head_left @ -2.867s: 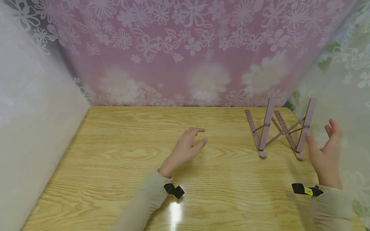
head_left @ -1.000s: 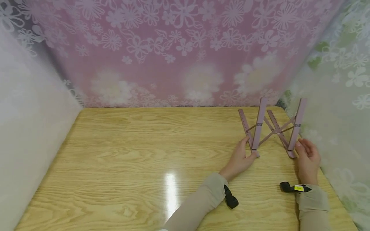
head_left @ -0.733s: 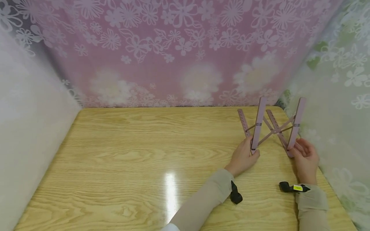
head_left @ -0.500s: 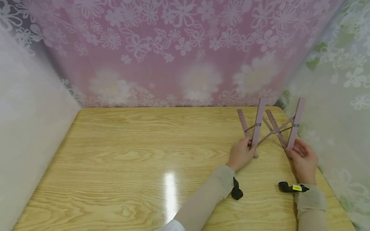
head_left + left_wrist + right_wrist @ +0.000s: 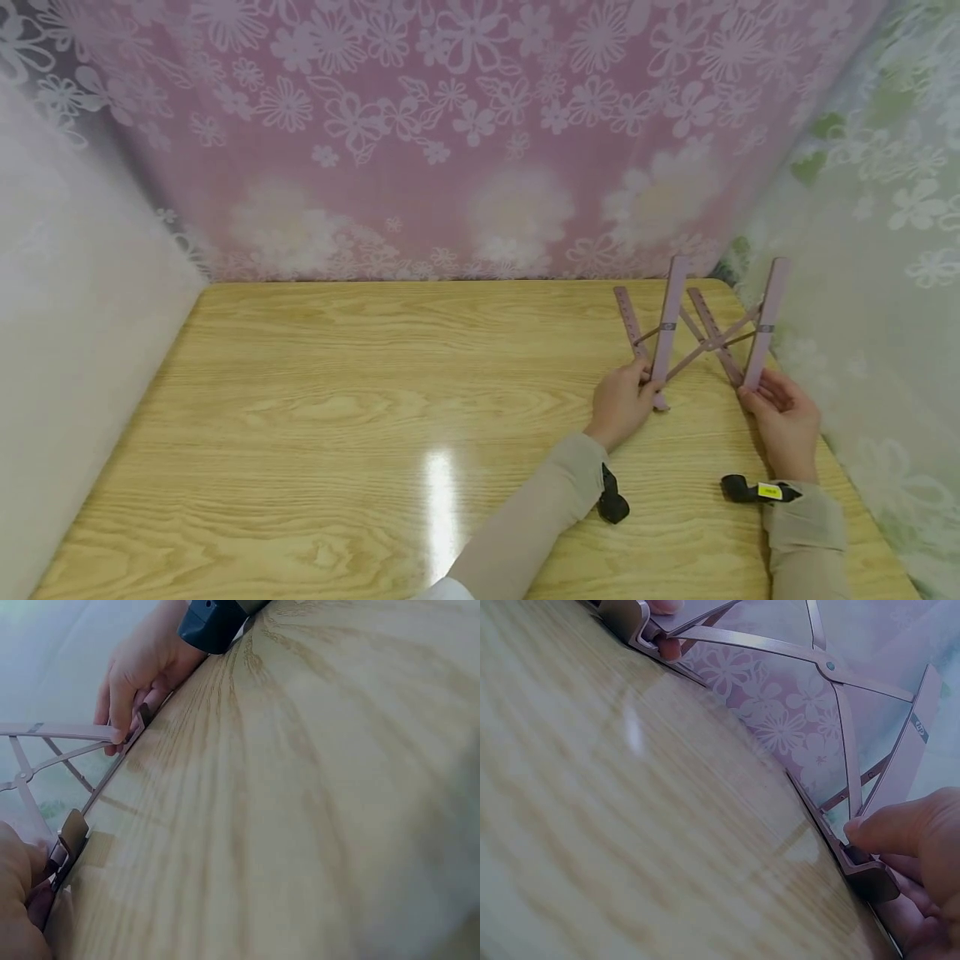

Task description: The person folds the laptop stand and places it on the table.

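Note:
A mauve metal folding laptop stand (image 5: 669,321) stands unfolded near the back right of the table, its two slanted arms raised and its crossed struts spread. My left hand (image 5: 621,404) grips the lower front end of its left side, thumb in front and fingers behind. At the lower end of the right side, my right hand (image 5: 791,421) pinches the stand between thumb and fingers. Up close in the right wrist view, the right thumb (image 5: 866,832) presses by the hinge above the hooked front lip (image 5: 874,881). The left wrist view shows the left hand (image 5: 19,892) only partly.
The wood-grain table (image 5: 322,417) reaches far to the left of both hands. A pink flowered curtain (image 5: 420,192) hangs along its back edge. Pale sheets close in the left side (image 5: 82,300) and the right side (image 5: 862,333), the right one near my right hand.
My left hand has come from mid-table rightward to the stand and taken hold of its left side. My right hand has closed from beside the stand onto its right side.

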The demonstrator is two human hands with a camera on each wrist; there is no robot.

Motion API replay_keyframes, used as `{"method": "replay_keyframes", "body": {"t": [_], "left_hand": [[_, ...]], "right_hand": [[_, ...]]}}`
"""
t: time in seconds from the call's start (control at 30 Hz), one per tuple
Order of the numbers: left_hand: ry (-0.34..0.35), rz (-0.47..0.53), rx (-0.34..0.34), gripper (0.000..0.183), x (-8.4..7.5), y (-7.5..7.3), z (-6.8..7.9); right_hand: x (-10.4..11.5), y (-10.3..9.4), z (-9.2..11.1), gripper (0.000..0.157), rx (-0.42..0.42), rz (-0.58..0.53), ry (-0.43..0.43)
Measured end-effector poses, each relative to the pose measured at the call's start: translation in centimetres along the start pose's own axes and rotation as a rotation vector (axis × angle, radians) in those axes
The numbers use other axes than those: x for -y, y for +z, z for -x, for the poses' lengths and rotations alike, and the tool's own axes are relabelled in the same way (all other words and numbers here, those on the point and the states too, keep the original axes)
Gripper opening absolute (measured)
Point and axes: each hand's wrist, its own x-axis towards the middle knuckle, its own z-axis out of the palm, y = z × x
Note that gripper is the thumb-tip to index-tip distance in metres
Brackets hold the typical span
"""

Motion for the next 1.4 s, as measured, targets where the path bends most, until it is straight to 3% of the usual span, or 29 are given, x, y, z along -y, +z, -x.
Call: {"method": "replay_keyframes", "body": {"t": [0.33,0.6,0.93,1.4], "left_hand": [[-0.044,-0.018,-0.025,0.010,-0.3,0.1,0.1],[-0.025,-0.063,-0.027,0.011,-0.6,-0.5,0.3],[-0.027,-0.041,-0.015,0.010,-0.2,-1.0,0.5],[-0.005,0.006,0.026,0.009,0.4,-1.9,0.5]], "right_hand": [[-0.1,0.0,0.1,0.041,0.019,0.021,-0.038],[0.4,0.0,0.3,0.040,-0.010,0.009,0.003],[0.5,0.3,0.8,0.040,-0.003,0.030,0.016],[0.6,0.6,0.9,0.040,0.033,0.038,-0.065]]}}
